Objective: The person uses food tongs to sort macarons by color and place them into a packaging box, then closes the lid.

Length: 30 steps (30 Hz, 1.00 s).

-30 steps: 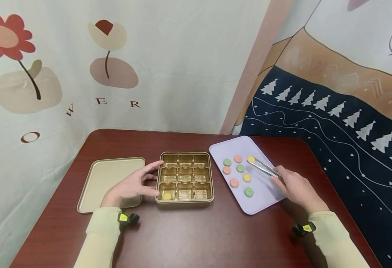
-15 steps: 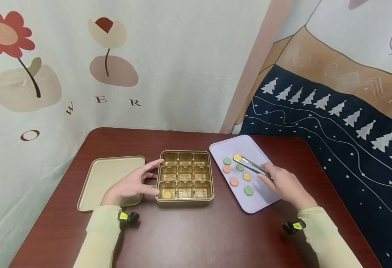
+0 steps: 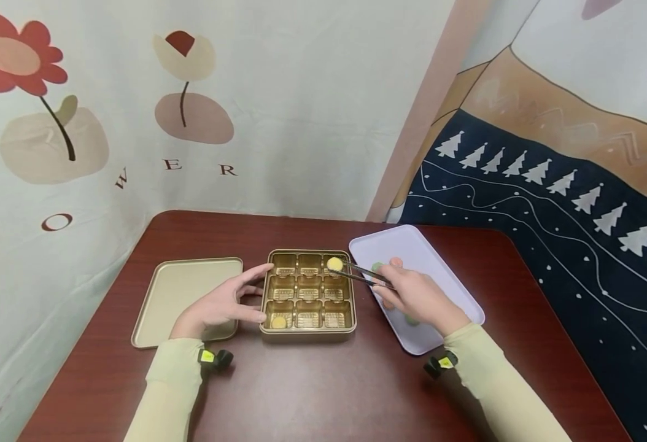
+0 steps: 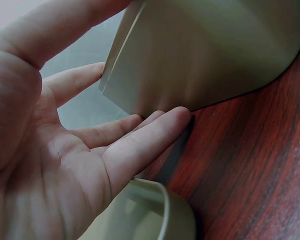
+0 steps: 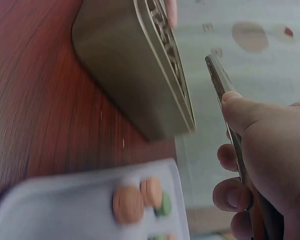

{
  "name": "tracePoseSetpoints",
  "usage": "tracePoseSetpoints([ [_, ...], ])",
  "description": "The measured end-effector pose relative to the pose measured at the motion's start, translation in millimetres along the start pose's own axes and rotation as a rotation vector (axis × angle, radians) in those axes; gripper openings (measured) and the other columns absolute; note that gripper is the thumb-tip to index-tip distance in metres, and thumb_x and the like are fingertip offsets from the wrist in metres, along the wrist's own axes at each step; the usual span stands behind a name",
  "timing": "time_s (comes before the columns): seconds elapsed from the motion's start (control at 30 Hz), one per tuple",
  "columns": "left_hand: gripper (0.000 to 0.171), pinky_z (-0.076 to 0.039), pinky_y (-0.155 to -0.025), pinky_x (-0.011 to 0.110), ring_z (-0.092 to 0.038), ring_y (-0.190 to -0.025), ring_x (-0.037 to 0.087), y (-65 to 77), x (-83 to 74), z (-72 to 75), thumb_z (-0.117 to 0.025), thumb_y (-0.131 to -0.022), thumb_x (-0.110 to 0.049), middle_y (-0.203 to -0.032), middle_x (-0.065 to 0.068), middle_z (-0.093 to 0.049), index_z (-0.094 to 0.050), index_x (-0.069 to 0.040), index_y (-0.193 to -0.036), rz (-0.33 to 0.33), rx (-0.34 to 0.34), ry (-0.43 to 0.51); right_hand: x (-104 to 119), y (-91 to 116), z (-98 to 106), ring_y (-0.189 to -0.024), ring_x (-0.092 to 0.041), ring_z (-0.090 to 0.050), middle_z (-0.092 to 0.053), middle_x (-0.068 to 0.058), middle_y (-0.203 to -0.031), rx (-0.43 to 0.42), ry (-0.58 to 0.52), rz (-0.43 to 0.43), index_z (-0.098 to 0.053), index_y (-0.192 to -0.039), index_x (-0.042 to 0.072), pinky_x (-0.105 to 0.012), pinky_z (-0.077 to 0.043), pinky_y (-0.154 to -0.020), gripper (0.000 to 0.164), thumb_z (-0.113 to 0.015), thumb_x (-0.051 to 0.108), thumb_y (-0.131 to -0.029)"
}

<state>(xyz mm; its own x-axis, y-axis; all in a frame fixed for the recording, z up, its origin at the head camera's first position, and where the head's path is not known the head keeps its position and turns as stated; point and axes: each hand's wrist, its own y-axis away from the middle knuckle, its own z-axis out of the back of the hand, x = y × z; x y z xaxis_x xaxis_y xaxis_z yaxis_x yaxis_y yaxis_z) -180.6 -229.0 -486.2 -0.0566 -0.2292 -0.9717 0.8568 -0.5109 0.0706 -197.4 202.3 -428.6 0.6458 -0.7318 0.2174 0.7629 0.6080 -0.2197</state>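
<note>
A: In the head view, where is the yellow disc point(image 3: 334, 264) sitting?

B: Just right of centre in the frame, pinched in the tips of the metal tongs point(image 3: 364, 274). It is hanging over the upper right compartment of the gold compartment box point(image 3: 308, 330). The right hand point(image 3: 420, 299) is curling its fingers round the tongs' handles, lower right of the disc, so the tongs' long axis is slanting from lower right up to upper left.

A: And the other hand?

B: The left hand point(image 3: 221, 305) is lying with its fingers straight and relaxed against the box's left wall, gripping nothing. It is well apart from the disc; the right hand is the nearer one. A second yellow disc point(image 3: 278, 321) is lying in the lower left compartment.

A: Is the left wrist view adding anything?

B: The left hand point(image 4: 65, 150) is filling the left half, fingers extended, tips touching the gold box wall point(image 4: 200, 50) where it is meeting the dark red table point(image 4: 255, 165). No disc is showing there.

A: The right wrist view?

B: The right hand point(image 5: 262, 165) is at the right edge, thumb and curled fingers squeezing the tongs point(image 5: 220, 80), which are pointing up the frame past the box point(image 5: 120, 75). The tips are running out of sight, so the disc is not showing. Orange and green discs point(image 5: 140, 197) are lying on the lilac tray point(image 5: 55, 210) at the bottom.
</note>
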Motion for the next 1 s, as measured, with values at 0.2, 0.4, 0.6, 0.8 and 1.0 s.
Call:
tracePoseSetpoints([
  [0.2,0.108,-0.051,-0.103,0.046,-0.051,-0.134,0.046,-1.4,0.6,1.3,-0.091,-0.081,-0.011,-0.163,0.023,-0.034,-0.026,-0.014,-0.167,-0.015,-0.001,-0.007,25.4,-24.4,-10.6,-0.082,-0.014,-0.065,-0.071,0.004,-0.1,0.0,0.038,0.101,-0.064,-0.123,0.018,-0.038,-0.055,-0.067,0.028,-0.065,0.038,-0.105],
  [0.4,0.109,-0.049,-0.105,0.047,-0.051,-0.134,0.044,-0.5,1.0,0.2,-0.091,-0.082,-0.011,-0.164,0.022,-0.034,-0.024,-0.013,-0.168,-0.012,0.004,0.0,42.7,-41.0,-19.9,-0.074,-0.014,-0.065,-0.071,0.002,-0.099,0.019,0.053,0.202,-0.062,-0.125,0.015,-0.036,-0.055,-0.063,0.03,-0.063,0.038,-0.106],
  [0.6,0.107,-0.047,-0.106,0.051,-0.051,-0.134,0.045,1.0,0.6,-1.5,-0.091,-0.082,-0.012,-0.163,0.023,-0.035,-0.026,-0.014,-0.167,-0.015,-0.009,-0.017,49.1,-45.9,-23.9,-0.068,-0.013,-0.059,-0.062,0.004,-0.091,0.042,0.066,0.232,-0.06,-0.121,0.013,-0.035,-0.052,-0.057,0.03,-0.06,0.04,-0.107],
  [0.8,0.108,-0.047,-0.106,0.049,-0.05,-0.135,0.043,1.1,-0.2,-1.5,-0.091,-0.081,-0.013,-0.165,0.018,-0.034,-0.027,-0.019,-0.168,0.009,-0.017,-0.016,51.8,-45.4,-23.3,-0.072,-0.011,-0.058,-0.062,0.003,-0.094,0.071,0.1,0.21,-0.058,-0.128,0.011,-0.034,-0.049,-0.058,0.038,-0.059,0.044,-0.107],
  [1.0,0.108,-0.049,-0.105,0.047,-0.051,-0.134,0.044,-0.5,1.5,-1.2,-0.091,-0.081,-0.012,-0.164,0.02,-0.035,-0.026,-0.016,-0.167,-0.001,-0.012,-0.025,54.9,-44.1,-21.0,-0.07,-0.011,-0.057,-0.063,0.002,-0.097,0.076,0.094,0.207,-0.058,-0.129,0.011,-0.033,-0.049,-0.057,0.038,-0.059,0.043,-0.107],
])
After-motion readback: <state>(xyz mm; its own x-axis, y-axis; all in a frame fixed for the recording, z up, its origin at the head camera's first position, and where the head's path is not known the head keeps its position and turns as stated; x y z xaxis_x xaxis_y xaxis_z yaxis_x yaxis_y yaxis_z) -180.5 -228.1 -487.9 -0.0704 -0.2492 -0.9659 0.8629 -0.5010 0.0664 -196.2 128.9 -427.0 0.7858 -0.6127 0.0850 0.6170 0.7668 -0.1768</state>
